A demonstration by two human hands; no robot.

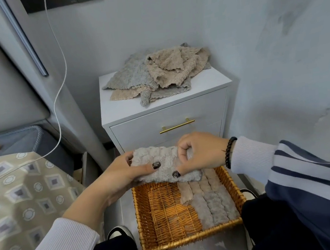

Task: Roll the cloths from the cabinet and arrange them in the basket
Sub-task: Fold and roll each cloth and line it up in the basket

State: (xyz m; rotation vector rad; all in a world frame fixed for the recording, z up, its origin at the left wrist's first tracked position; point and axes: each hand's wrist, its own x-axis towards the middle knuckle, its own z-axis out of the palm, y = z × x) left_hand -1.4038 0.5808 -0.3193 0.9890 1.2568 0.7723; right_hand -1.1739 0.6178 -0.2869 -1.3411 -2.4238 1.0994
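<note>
A grey fluffy cloth (162, 165) is held above the far edge of the wicker basket (148, 224), partly rolled. My left hand (122, 174) grips its left end with the thumb on top. My right hand (199, 153) pinches its right end, fingers curled over the roll. Inside the basket, along its right side, lie rolled cloths (210, 199), beige and grey, side by side. A loose pile of grey and beige cloths (159, 74) sits on top of the white cabinet (166, 122).
The cabinet has a drawer with a gold handle (177, 125) and stands against the wall. A bed with a patterned cover (21, 197) is at the left, with a white cable (59, 75) hanging over it. My shoes (118, 231) flank the basket on the floor.
</note>
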